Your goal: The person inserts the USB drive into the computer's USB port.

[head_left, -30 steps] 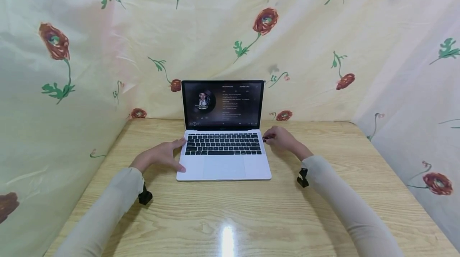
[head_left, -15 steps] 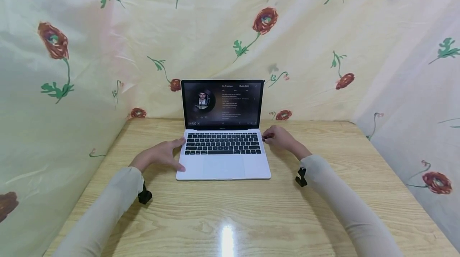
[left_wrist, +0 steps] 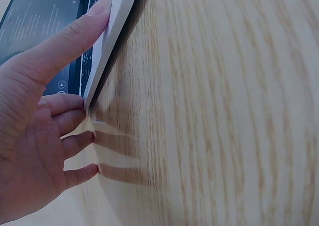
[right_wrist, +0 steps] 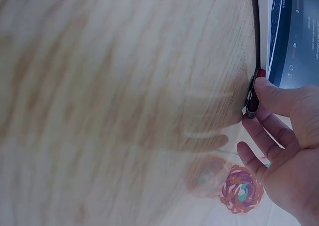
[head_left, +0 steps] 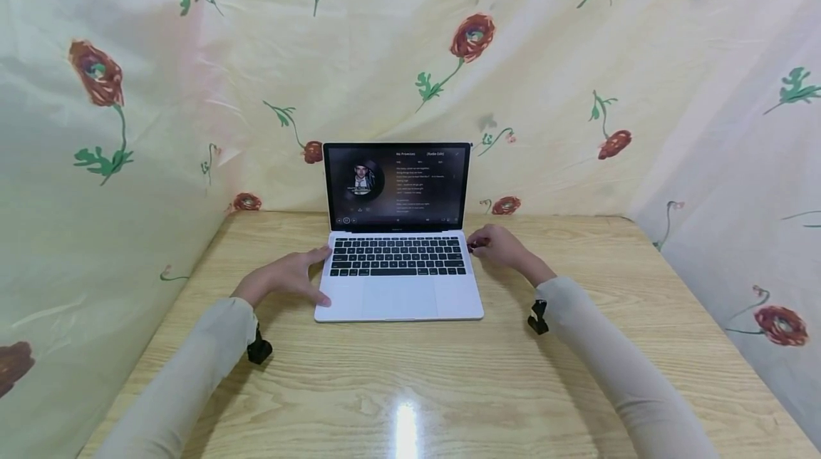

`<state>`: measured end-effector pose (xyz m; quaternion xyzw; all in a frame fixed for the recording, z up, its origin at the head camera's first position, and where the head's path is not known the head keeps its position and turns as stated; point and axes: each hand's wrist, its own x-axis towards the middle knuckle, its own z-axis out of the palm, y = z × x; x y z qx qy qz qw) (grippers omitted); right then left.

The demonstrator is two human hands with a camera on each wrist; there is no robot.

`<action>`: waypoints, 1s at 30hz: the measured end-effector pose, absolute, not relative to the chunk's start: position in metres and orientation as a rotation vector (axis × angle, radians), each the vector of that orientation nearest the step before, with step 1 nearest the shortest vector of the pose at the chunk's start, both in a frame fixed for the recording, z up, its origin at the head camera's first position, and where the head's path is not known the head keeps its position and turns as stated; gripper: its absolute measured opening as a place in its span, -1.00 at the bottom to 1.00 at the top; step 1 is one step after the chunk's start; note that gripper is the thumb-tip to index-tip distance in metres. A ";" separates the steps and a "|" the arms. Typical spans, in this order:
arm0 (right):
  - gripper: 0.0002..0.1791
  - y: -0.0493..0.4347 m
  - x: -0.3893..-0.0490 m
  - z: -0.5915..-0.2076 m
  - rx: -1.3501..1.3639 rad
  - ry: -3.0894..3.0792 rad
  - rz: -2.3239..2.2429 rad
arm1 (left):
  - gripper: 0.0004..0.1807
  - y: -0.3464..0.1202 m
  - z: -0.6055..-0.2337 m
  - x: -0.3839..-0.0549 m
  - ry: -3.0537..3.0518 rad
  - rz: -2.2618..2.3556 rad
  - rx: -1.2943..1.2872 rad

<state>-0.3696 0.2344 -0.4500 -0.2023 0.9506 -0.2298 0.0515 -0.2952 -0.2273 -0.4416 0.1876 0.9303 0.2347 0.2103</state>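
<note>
An open silver laptop (head_left: 399,300) stands on the wooden table, its dark screen lit with a music player. My left hand (head_left: 285,276) is at its left side, thumb and fingers spread wide. In the left wrist view, the thumb (left_wrist: 75,34) lies on the laptop's top edge and the other fingertips reach its side and the table. At the laptop's right side, my right hand (head_left: 505,248) pinches a small black and red USB stick (right_wrist: 253,97) between thumb and fingers. The stick's red end is right at the laptop's side edge; the remaining fingers are loosely bent.
The wooden table (head_left: 410,366) stretches in front of the laptop and to both sides. Flower-patterned cloth (head_left: 385,53) hangs behind it and along both sides. A black wrist mount (head_left: 259,349) sits on the left sleeve, another (head_left: 538,317) on the right.
Both hands, the laptop and the USB stick keep nearly the same places; the head view has shifted only slightly.
</note>
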 end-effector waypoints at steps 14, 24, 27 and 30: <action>-0.74 0.237 -0.369 -0.449 -0.605 2.905 -0.714 | 0.43 -0.226 -0.442 -0.299 2.583 0.659 0.517; -0.69 0.239 -0.368 -0.449 -0.572 2.894 -0.729 | 0.43 -0.224 -0.444 -0.301 2.584 0.663 0.510; -0.69 0.240 -0.368 -0.448 -0.574 2.892 -0.739 | 0.42 -0.224 -0.444 -0.301 2.584 0.660 0.506; -0.68 0.240 -0.367 -0.446 -0.565 2.890 -0.750 | 0.42 -0.223 -0.444 -0.301 2.583 0.662 0.513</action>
